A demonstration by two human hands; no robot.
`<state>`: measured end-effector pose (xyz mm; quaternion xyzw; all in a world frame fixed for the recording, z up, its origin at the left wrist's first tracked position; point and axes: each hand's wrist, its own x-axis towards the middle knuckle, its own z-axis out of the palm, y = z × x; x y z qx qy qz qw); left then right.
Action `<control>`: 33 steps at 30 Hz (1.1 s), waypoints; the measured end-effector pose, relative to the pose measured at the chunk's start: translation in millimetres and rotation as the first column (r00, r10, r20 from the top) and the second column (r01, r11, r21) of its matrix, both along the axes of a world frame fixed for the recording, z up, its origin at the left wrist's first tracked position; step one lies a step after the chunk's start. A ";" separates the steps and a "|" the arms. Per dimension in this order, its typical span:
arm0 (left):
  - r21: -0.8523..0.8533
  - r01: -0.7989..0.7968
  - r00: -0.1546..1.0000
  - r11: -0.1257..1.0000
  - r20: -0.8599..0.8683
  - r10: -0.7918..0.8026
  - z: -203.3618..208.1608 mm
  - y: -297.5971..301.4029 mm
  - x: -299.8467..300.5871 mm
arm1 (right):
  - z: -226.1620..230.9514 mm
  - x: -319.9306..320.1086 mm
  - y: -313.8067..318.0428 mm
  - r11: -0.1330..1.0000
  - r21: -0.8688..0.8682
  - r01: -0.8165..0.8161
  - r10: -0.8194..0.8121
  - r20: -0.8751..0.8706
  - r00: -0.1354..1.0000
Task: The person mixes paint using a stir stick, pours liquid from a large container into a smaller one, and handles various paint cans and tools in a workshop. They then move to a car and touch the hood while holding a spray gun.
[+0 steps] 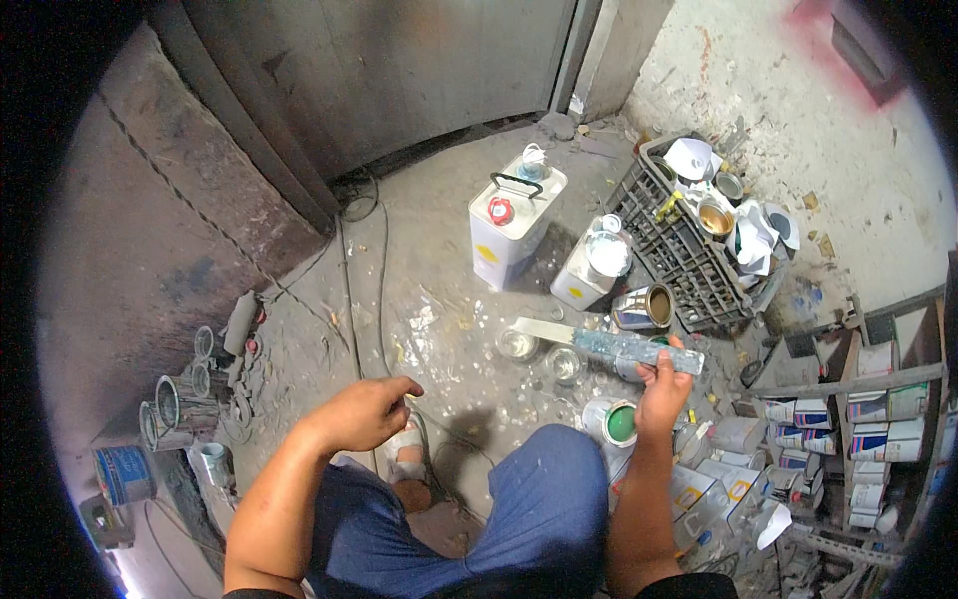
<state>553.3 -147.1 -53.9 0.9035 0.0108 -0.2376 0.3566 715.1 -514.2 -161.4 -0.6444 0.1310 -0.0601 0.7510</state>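
Observation:
My right hand (663, 394) grips the end of a flat, paint-crusted stirring stick (624, 346). The stick points left, and its pale wet-looking tip is above a clear cup (513, 346). Another clear cup (564, 367) with whitish contents stands just below the stick. Close to my right wrist is an open can of green paint (620, 423). Over my left knee hovers my left hand (364, 414), empty as far as shows, its index finger stretched out and the others loosely bent.
Two rectangular tins stand ahead, a tall one (489, 255) and a shorter one (574, 290), near an open brownish can (644, 307). A black crate (649, 225) holds used cans and paper. Shelves (848, 384) line the right; dirty containers (172, 404) stand left. Cables (347, 290) cross the floor.

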 end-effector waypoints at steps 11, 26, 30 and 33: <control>-0.008 0.014 1.000 1.000 0.024 -0.014 -0.2 2.2 -0.6 | -21.8 14.8 0.1 0.822 0.570 0.011 0.077 -0.131 0.988; -0.059 -0.054 0.999 0.997 -0.006 0.054 2.0 7.5 -12.7 | -33.7 81.0 172.8 0.644 0.765 0.029 0.246 -0.242 0.939; -0.076 -0.076 0.997 0.994 -0.005 0.076 0.5 13.7 -18.3 | -38.5 79.9 187.0 0.643 0.764 0.041 0.233 -0.247 0.941; -0.078 -0.070 0.997 0.994 0.008 0.071 -2.5 14.0 -17.3 | -43.9 85.0 186.1 0.644 0.765 0.031 0.208 -0.214 0.954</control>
